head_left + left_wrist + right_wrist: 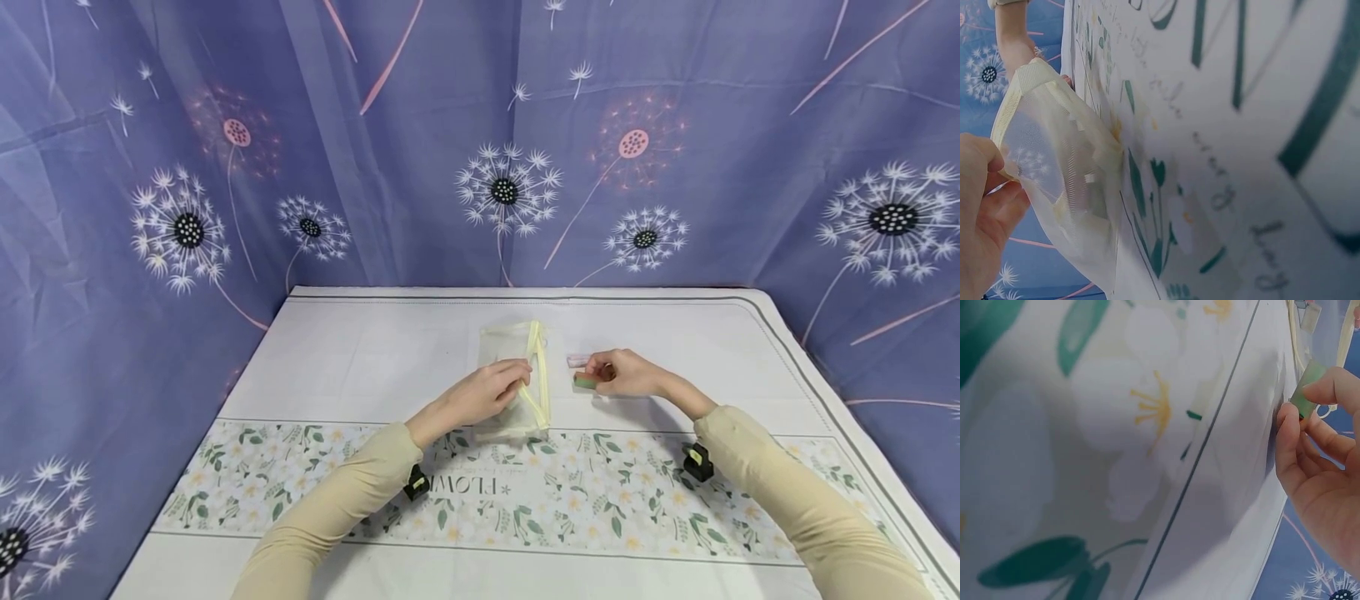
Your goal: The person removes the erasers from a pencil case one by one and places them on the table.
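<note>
- Yellow-edged translucent mesh pouch: on the table, near the middle, its mouth facing right and standing partly open; contents cannot be made out.
- Left hand: over the pouch, fingers closed in a pinch on the edge of its mouth.
- Right hand: right of the pouch and apart from it, thumb and fingers brought together on a small green block.
- Small pinkish item: beside the green block on its far side, between pouch and right hand; type cannot be told.
- Table covering: white, with a printed floral band across the near part, bearing lettering that reads upside down.
- Beige sleeves on both arms; black wrist device at each wrist.
- Purple-blue dandelion-print curtain: hung behind the table and along both sides.
</note>
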`<state>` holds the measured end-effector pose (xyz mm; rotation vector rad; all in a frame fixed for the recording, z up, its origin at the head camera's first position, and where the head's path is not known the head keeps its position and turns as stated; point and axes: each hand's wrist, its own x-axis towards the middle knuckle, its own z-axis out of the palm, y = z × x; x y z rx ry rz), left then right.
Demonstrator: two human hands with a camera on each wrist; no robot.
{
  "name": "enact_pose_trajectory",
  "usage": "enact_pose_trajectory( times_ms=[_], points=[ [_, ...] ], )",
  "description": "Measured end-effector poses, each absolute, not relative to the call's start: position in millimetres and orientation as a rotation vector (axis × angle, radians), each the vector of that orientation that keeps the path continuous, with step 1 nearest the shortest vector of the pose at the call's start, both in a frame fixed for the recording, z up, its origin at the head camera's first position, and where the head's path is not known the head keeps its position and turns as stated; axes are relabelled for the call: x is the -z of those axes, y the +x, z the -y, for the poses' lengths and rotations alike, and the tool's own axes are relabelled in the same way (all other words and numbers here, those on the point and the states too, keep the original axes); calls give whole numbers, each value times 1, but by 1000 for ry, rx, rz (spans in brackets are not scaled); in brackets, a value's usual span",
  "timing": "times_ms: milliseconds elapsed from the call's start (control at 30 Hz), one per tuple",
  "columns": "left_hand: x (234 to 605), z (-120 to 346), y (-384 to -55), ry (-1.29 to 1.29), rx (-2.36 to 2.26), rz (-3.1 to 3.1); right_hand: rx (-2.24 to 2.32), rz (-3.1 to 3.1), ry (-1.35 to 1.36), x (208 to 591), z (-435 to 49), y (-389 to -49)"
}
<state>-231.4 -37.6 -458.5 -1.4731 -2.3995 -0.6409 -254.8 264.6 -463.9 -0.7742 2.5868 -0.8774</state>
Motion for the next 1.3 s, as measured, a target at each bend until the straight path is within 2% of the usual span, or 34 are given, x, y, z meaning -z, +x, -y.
enact_pose_trajectory(
  times_ms=[1300],
  points=[
    [456, 40, -232, -1478, 654, 2392, 825, -2543, -799, 458, -281, -247]
  ],
)
